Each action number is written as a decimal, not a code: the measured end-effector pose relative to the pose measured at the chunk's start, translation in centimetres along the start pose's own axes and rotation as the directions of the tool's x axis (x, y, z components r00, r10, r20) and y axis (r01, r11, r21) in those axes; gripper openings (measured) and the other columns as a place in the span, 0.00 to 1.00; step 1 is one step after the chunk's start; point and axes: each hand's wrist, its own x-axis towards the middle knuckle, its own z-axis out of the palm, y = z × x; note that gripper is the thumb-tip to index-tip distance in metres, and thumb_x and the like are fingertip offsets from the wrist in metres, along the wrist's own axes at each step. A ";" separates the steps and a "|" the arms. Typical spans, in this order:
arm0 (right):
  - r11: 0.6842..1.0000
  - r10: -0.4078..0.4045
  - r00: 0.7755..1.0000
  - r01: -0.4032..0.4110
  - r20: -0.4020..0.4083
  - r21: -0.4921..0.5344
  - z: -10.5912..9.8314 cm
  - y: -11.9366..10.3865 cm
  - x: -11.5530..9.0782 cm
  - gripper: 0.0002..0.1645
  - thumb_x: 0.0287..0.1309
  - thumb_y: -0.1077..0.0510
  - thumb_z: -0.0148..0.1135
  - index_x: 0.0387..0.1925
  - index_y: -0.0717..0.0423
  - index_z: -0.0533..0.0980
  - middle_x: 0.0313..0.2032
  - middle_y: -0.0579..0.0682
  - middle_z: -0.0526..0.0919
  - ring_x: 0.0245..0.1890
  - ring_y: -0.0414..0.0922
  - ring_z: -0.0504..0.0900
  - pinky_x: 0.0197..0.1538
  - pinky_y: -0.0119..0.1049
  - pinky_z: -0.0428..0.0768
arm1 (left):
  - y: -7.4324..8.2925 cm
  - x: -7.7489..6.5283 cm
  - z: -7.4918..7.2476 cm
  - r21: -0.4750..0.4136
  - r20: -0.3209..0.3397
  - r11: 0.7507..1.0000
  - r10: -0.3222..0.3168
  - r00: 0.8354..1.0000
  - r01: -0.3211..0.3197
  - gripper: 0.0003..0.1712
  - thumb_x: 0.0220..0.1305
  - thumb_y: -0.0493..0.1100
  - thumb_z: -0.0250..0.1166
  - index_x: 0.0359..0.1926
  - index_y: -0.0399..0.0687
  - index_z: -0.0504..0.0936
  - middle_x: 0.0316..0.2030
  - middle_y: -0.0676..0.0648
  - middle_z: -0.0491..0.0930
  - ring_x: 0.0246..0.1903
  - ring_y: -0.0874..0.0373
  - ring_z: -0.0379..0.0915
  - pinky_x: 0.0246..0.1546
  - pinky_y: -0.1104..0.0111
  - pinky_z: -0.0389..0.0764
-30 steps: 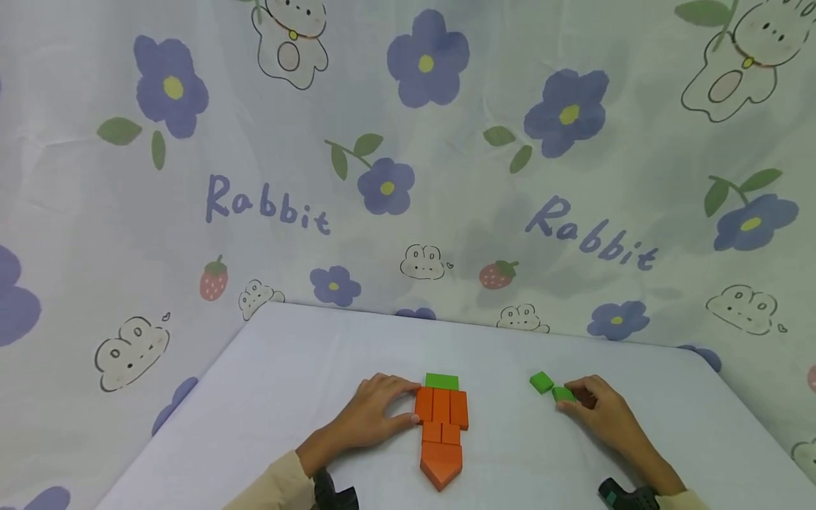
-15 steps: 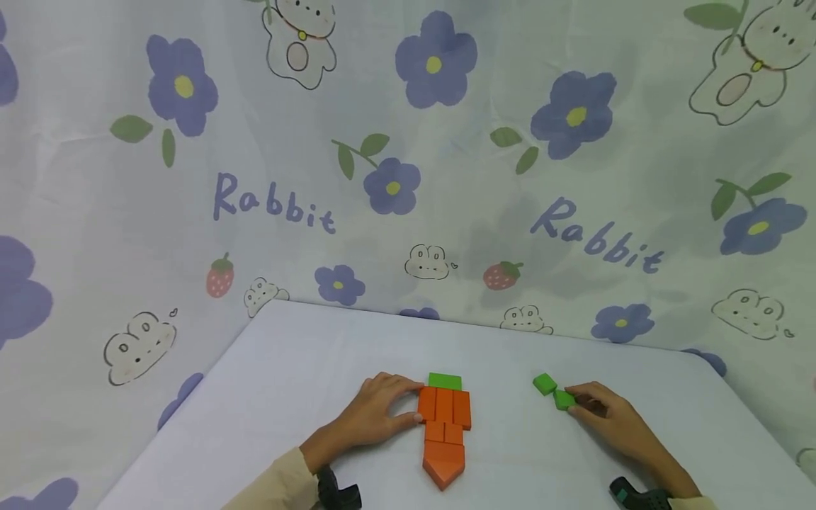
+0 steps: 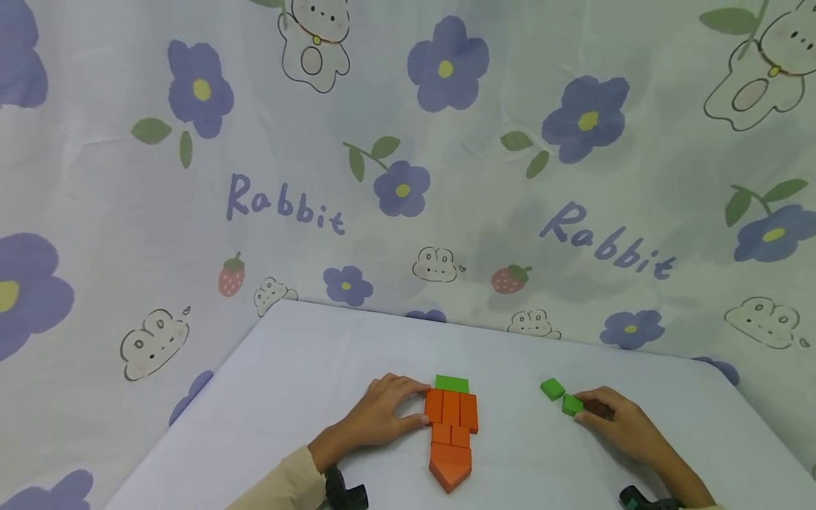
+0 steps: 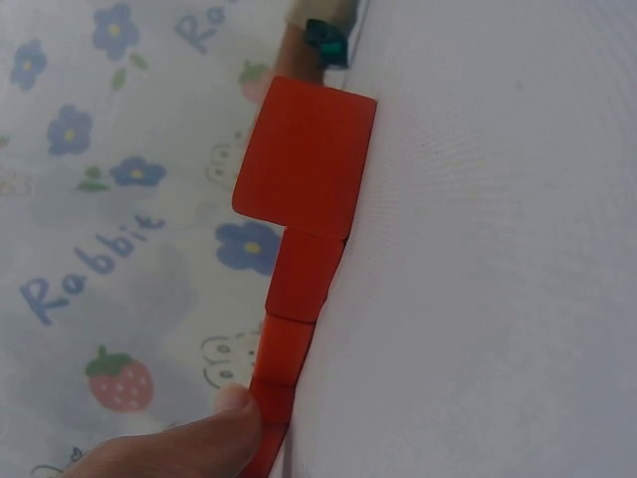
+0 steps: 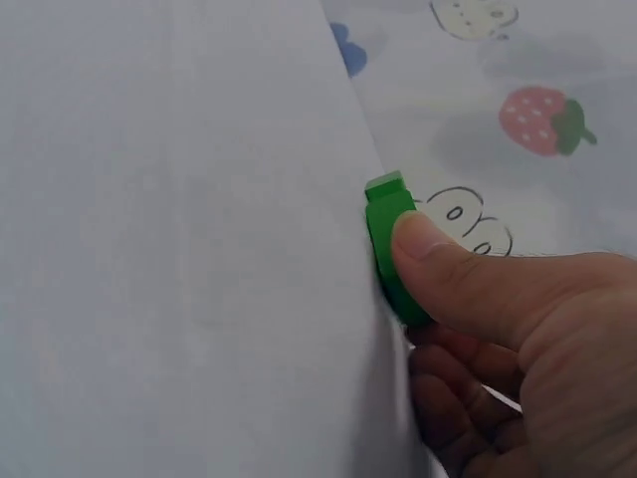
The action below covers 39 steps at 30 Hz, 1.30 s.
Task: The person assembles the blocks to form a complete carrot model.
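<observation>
My left hand (image 3: 378,412) rests on the white table beside a group of orange blocks. Its index fingertip and thumb touch the left edge of the leftmost long orange block (image 3: 434,406). Below the long blocks lie two smaller orange blocks (image 3: 450,435) and an orange pointed block (image 3: 450,464). A flat green block (image 3: 452,384) lies against their top. My right hand (image 3: 621,423) pinches a small green block (image 3: 572,405) between thumb and index finger. Another green block (image 3: 552,389) lies just behind it. In the right wrist view, the thumb partly covers the held green block (image 5: 383,224).
The white-covered table (image 3: 357,336) runs back to a curtain (image 3: 382,106) printed with flowers and rabbits. Dark wrist cameras sit on both forearms, the left one (image 3: 344,489) near the bottom edge.
My right hand has shifted slightly right and down, and its green block has turned a little. The head view has shifted slightly. My left hand stays beside the orange blocks.
</observation>
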 end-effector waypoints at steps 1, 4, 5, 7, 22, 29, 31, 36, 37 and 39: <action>1.000 0.000 1.000 0.000 0.003 0.009 -0.1 -0.1 -0.1 0.19 0.56 0.51 0.73 0.49 0.52 0.82 0.40 0.42 0.83 0.36 0.25 0.76 0.38 0.28 0.79 | 0.0 0.0 0.0 0.000 0.001 1.000 -0.001 1.000 0.001 0.32 0.65 0.67 0.61 0.67 0.63 0.74 0.61 0.58 0.78 0.58 0.58 0.70 0.56 0.56 0.68; 0.999 -0.018 1.000 0.018 0.015 0.031 -0.7 -0.5 -0.3 0.18 0.56 0.53 0.72 0.48 0.53 0.82 0.39 0.41 0.83 0.35 0.26 0.77 0.38 0.28 0.80 | 0.0 0.0 0.1 -0.007 0.008 1.000 -0.008 1.000 0.008 0.32 0.65 0.67 0.61 0.67 0.64 0.74 0.61 0.59 0.77 0.58 0.59 0.69 0.57 0.56 0.68; 0.999 -0.025 1.000 0.024 0.016 0.039 -0.9 -0.6 -0.3 0.18 0.57 0.53 0.72 0.48 0.54 0.82 0.39 0.41 0.83 0.35 0.26 0.78 0.38 0.28 0.80 | 0.0 0.0 0.1 -0.009 0.011 1.000 -0.010 1.000 0.010 0.32 0.65 0.67 0.61 0.67 0.64 0.74 0.61 0.59 0.77 0.59 0.59 0.69 0.57 0.56 0.68; 0.998 -0.041 0.999 0.040 0.020 0.053 -1.4 -0.9 -0.2 0.17 0.58 0.55 0.71 0.48 0.55 0.82 0.38 0.41 0.82 0.34 0.27 0.77 0.37 0.28 0.79 | 0.0 0.0 0.0 -0.009 0.013 1.000 -0.010 1.000 0.010 0.32 0.65 0.67 0.61 0.67 0.64 0.74 0.61 0.59 0.77 0.59 0.59 0.69 0.57 0.55 0.68; 0.965 -0.020 0.998 0.003 0.062 0.262 -1.2 -8.1 3.7 0.21 0.62 0.53 0.69 0.52 0.59 0.78 0.43 0.53 0.82 0.37 0.38 0.79 0.39 0.30 0.81 | -0.1 0.1 -0.1 -0.007 0.008 1.000 -0.007 1.000 0.007 0.33 0.65 0.67 0.62 0.67 0.63 0.74 0.61 0.58 0.77 0.60 0.57 0.69 0.58 0.54 0.68; 0.958 0.006 0.996 -0.032 0.091 0.285 2.4 -10.9 6.4 0.22 0.59 0.51 0.71 0.51 0.57 0.78 0.44 0.54 0.81 0.37 0.44 0.81 0.37 0.31 0.82 | 0.1 0.1 0.0 -0.028 0.009 1.000 -0.014 1.000 0.014 0.32 0.65 0.67 0.61 0.67 0.63 0.74 0.61 0.57 0.77 0.60 0.56 0.69 0.57 0.53 0.68; 0.953 0.008 0.995 -0.037 0.096 0.301 3.5 -11.4 7.2 0.22 0.59 0.52 0.71 0.51 0.57 0.78 0.44 0.54 0.81 0.37 0.44 0.81 0.38 0.31 0.82 | 0.1 0.2 0.0 -0.031 0.006 0.999 -0.014 1.000 0.014 0.32 0.65 0.67 0.61 0.67 0.63 0.74 0.61 0.57 0.77 0.60 0.56 0.69 0.58 0.52 0.68; 0.929 0.035 0.991 -0.080 0.127 0.363 5.6 -12.0 8.3 0.23 0.59 0.52 0.71 0.52 0.59 0.78 0.45 0.54 0.82 0.37 0.43 0.81 0.39 0.35 0.84 | 0.1 0.2 0.0 -0.022 -0.001 1.000 -0.007 1.000 0.007 0.32 0.66 0.66 0.61 0.66 0.62 0.75 0.61 0.57 0.77 0.60 0.56 0.69 0.58 0.53 0.68; 0.924 0.038 0.990 -0.086 0.133 0.373 5.9 -12.0 8.4 0.23 0.59 0.52 0.71 0.52 0.59 0.78 0.45 0.54 0.82 0.37 0.43 0.81 0.39 0.37 0.84 | 0.1 0.1 0.0 -0.021 -0.001 1.000 -0.007 1.000 0.007 0.32 0.66 0.66 0.61 0.66 0.62 0.75 0.61 0.57 0.77 0.60 0.56 0.69 0.58 0.53 0.68; 0.917 0.038 0.990 -0.090 0.138 0.390 6.5 -12.1 8.6 0.24 0.59 0.52 0.71 0.52 0.60 0.78 0.46 0.55 0.82 0.37 0.43 0.81 0.38 0.38 0.84 | 0.1 0.1 0.0 -0.021 0.003 1.000 -0.013 1.000 0.013 0.32 0.66 0.66 0.61 0.66 0.62 0.75 0.61 0.57 0.77 0.60 0.56 0.69 0.58 0.53 0.68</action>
